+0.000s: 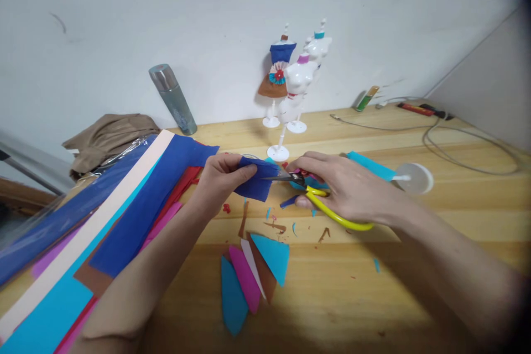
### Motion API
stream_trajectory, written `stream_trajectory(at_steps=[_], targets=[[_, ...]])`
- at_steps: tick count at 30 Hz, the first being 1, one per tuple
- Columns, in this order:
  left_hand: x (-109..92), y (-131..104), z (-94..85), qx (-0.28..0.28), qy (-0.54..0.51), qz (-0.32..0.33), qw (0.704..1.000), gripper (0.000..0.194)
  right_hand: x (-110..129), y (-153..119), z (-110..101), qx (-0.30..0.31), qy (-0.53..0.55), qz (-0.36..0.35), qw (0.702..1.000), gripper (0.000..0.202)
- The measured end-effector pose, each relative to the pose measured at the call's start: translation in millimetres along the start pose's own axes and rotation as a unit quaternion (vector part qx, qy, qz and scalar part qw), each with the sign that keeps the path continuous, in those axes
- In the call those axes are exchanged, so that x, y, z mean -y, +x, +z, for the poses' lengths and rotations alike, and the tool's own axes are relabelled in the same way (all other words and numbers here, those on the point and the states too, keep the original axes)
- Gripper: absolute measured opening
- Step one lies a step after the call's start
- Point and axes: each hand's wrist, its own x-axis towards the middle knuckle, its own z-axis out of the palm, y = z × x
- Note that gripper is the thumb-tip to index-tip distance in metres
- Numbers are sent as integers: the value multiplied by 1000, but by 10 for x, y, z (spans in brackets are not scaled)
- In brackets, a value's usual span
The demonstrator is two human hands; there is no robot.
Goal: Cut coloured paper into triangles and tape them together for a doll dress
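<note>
My left hand (226,174) pinches a small piece of dark blue crepe paper (256,187) between thumb and fingers. Yellow-handled scissors (338,215) are gripped in my right hand (344,180), their dark blades reaching left onto the right edge of the blue piece. A narrow blue scrap (289,202) is just below the blades. Nearer to me lie several petal-like cut pieces: a turquoise piece (274,257), a magenta piece (244,276), a pale one and a brown one. Tiny coloured offcuts are scattered on the wooden table (332,298).
Small white dress-form mannequins (299,80) stand by the wall. At left are stacked coloured paper strips (128,221), a brown cloth (112,141) and a leaning flask (174,99). To the right, a mannequin lies on its side with its stand base (415,178) showing, near a grey cable (468,168).
</note>
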Motion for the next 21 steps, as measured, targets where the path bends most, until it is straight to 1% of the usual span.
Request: stream_trajectory(at_steps=[3,8,14,18,21], targets=[[-6,-4,-2,2,3,-3,1000,18,2,9,-8,23,5,19,1000,34],[7,2,-2,7,11,11,1000,15,-5,14,-4,10,20,19,1000,35],[41,18,-15,-1,18,13,1000,19,-3,15,-5,-5,28,17,999,38],[43,17,-14,-3,11,6,1000,20,16,19,-13,1,33,30,999,38],[32,13,-8,-5,3,-1,1000,22,22,30,-17,6,34,38,999,44]])
